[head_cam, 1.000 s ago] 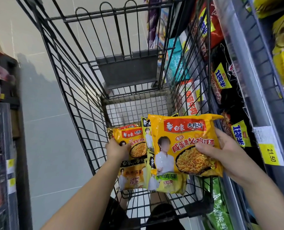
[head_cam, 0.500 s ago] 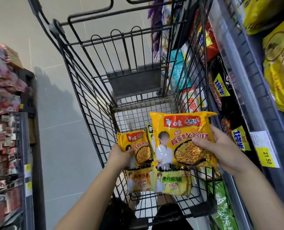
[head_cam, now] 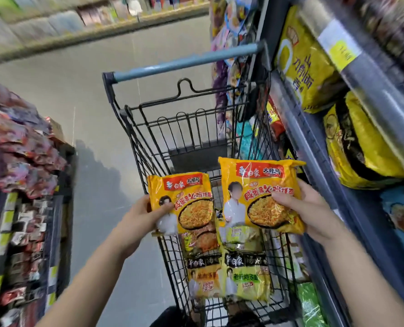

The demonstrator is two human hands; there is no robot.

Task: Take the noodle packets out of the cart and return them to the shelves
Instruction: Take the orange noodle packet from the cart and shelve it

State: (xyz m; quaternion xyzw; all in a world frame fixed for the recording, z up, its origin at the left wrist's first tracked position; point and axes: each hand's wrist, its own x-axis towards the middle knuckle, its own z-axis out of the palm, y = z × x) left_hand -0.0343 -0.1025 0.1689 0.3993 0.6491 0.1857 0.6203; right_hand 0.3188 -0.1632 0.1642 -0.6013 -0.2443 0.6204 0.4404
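My left hand [head_cam: 144, 218] grips an orange-yellow noodle packet [head_cam: 184, 199] by its left edge, held above the cart's left rim. A second, larger-looking packet of the same kind [head_cam: 260, 192] is in my right hand [head_cam: 307, 208], which holds its right side with the thumb on the front. Both packets are lifted over the black wire cart [head_cam: 149, 138]. Down in the cart lie more packets: a yellow one [head_cam: 203, 277] and a yellow-green one [head_cam: 248, 277], with others partly hidden under the held packets.
Shelves on the right [head_cam: 319, 128] hold big yellow packs [head_cam: 304, 67] and dark-and-yellow packs [head_cam: 361, 152], with a price tag strip above. A low rack of red and purple snacks [head_cam: 19, 161] stands at the left. Grey floor [head_cam: 97, 161] lies between. The cart's blue handle bar [head_cam: 186, 62] faces away.
Both hands have risen with their packets, lifting the left one clear of the cart. The view has tilted upward, showing the cart's handle and more of the aisle.
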